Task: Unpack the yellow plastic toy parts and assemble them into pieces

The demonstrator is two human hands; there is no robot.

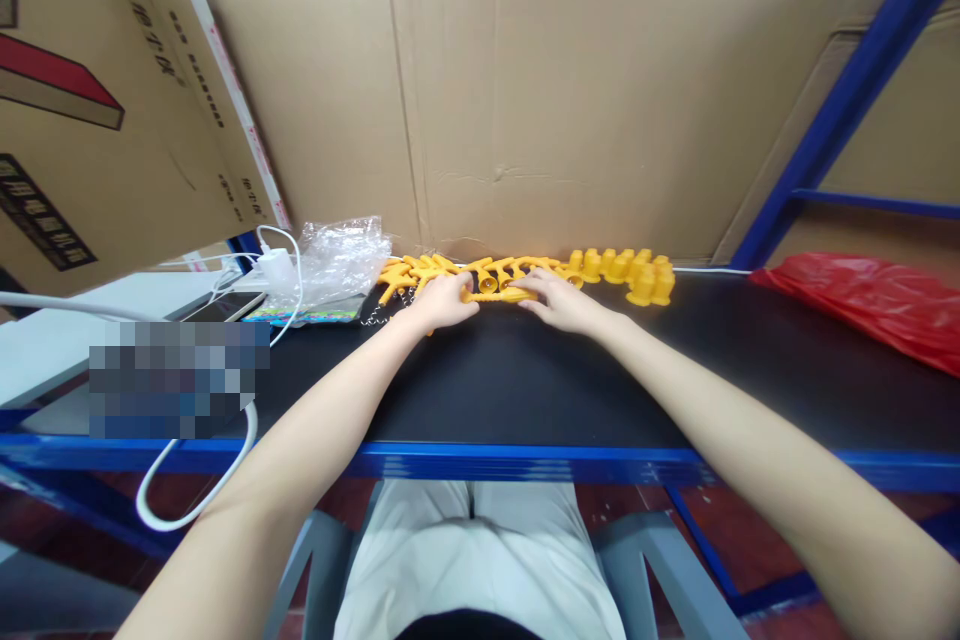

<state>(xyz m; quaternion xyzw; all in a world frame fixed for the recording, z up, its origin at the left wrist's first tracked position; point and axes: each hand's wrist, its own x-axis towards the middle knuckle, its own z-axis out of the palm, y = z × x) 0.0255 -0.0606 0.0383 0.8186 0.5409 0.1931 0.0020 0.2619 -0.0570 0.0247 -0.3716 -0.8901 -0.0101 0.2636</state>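
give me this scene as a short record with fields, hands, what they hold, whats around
left hand: left hand gripping one end of a yellow plastic piece
right hand: right hand on the other end of the same piece
surface: black table top with a blue front edge
behind hands: pile of yellow parts and a row of yellow caps
left side: clear plastic bag, white charger, phone
right side: red plastic bag
back: cardboard wall
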